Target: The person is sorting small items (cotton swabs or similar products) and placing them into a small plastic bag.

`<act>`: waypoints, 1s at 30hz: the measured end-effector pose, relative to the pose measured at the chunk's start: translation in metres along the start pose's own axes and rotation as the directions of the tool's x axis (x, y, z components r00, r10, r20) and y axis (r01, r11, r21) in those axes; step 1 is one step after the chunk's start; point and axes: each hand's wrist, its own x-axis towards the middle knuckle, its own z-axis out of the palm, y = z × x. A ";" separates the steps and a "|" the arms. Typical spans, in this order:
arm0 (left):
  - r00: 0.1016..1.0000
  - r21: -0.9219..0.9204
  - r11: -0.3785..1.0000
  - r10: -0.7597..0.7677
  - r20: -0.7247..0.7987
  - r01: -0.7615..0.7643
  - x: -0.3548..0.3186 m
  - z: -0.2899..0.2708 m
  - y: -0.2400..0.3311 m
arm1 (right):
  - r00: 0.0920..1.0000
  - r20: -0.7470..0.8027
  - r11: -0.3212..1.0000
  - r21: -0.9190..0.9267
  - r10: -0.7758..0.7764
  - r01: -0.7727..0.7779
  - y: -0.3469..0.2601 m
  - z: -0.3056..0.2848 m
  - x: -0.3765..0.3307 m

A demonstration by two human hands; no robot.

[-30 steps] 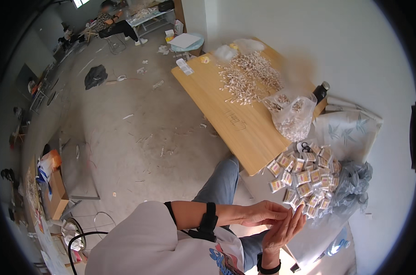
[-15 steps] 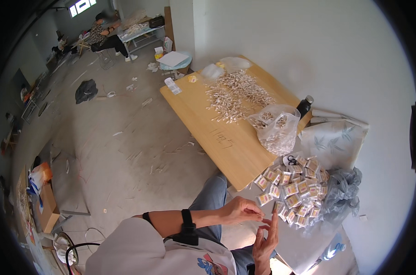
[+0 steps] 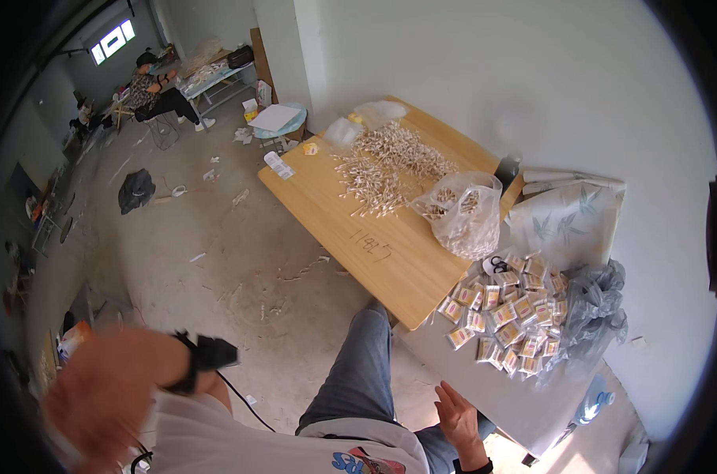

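My left hand (image 3: 97,399) is lifted close to the camera at the lower left. It is a motion-blurred shape, so its fingers cannot be made out. A black wristband (image 3: 204,354) sits on that arm. My right hand (image 3: 457,415) hangs over my lap by my jeans-clad knee (image 3: 358,371), fingers spread, holding nothing. It is just short of the grey surface (image 3: 485,395), where several small packets (image 3: 504,312) lie in a heap.
A wooden table (image 3: 390,253) holds a pile of small pale sticks (image 3: 386,162), a clear plastic bag (image 3: 461,209) and scissors (image 3: 498,265). A crumpled grey bag (image 3: 595,304) lies right of the packets. Another person (image 3: 157,91) sits far back across the littered concrete floor.
My left hand left the right hand and swung out to the lower left, up toward the camera. My right hand dropped lower. The view shifted so the table sits more central.
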 end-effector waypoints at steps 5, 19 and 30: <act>0.092 0.285 0.956 -0.278 0.956 -0.070 -0.118 0.162 -0.122 | 0.995 -0.055 0.996 -0.023 0.083 -0.084 -0.003 0.003 -0.021; -0.679 0.067 0.723 0.607 0.413 0.687 -0.281 -0.057 0.152 | 0.707 0.264 0.750 -0.125 0.656 -0.649 0.048 0.050 -0.227; -0.577 0.713 0.687 0.528 -0.623 -0.140 -0.181 -0.184 0.152 | -0.178 0.525 -0.081 -0.202 0.832 -0.976 -0.068 0.195 -0.505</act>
